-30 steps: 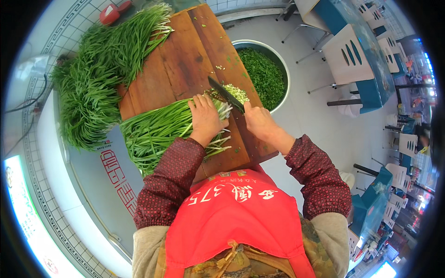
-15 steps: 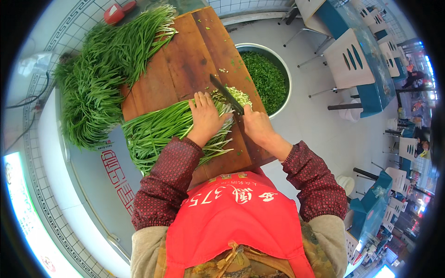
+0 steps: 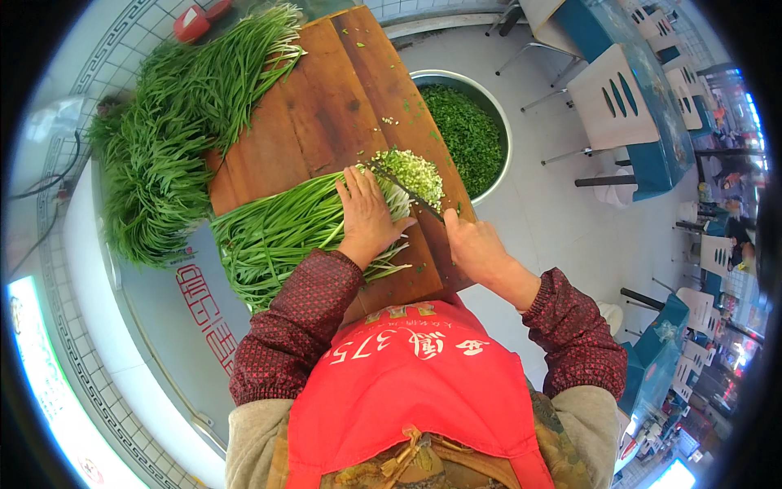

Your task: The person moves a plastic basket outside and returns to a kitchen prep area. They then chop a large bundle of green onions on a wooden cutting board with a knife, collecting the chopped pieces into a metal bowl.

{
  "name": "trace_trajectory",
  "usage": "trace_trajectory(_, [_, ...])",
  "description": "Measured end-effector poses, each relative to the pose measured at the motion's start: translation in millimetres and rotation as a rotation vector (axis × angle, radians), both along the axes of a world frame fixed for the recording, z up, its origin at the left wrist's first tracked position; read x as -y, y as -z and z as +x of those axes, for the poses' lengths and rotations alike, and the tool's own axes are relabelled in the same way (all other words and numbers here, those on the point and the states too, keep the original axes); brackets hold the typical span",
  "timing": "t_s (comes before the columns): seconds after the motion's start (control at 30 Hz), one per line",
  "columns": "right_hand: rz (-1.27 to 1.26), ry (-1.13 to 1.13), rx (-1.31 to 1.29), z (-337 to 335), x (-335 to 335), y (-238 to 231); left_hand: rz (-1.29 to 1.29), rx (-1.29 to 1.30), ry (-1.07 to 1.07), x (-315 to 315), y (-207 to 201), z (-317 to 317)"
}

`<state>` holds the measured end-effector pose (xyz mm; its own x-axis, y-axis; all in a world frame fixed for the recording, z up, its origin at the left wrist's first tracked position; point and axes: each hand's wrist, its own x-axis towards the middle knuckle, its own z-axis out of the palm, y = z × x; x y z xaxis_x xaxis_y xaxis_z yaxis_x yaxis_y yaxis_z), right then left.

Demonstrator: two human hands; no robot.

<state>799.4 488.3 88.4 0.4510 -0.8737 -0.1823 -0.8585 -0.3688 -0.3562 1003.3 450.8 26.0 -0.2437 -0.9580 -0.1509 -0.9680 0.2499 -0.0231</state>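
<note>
A thick bundle of garlic chives (image 3: 281,228) lies across the wooden cutting board (image 3: 326,106), white ends to the right. My left hand (image 3: 368,213) bears down on the bundle near those ends, its fingers close together and holding the stalks. My right hand (image 3: 482,254) is closed round the handle of a knife (image 3: 410,193). The blade is seen nearly edge-on and slants up to the left, its tip by my left fingertips. Along its far side sits a small heap of chopped white-green chive pieces (image 3: 413,173).
More uncut chives (image 3: 167,155) are piled at the board's far left. Right of the board, a round metal basin (image 3: 507,147) holds chopped greens. A red round container (image 3: 191,24) stands at the back left. Chairs (image 3: 611,98) and blue tables (image 3: 664,155) stand on the right.
My right hand has moved right and toward me with the knife, whose blade now lies lower against the white ends. The chopped heap shows more fully. My left hand stays on the chives.
</note>
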Motion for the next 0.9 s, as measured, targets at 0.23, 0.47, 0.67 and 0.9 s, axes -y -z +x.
trace_trajectory(0.23, [0.082,-0.007,-0.044,15,12,16,0.057,0.09,0.027,4,1,-3])
trace_trajectory(0.47, [-0.006,0.05,0.034,34,36,42,0.034,0.011,0.011,4,1,-2])
trace_trajectory(0.67, [0.025,0.102,0.061,17,27,17,0.003,0.063,0.024,3,2,-2])
trace_trajectory(0.9, [0.115,0.045,-0.075,13,2,-6,-0.002,0.088,0.041,3,1,-2])
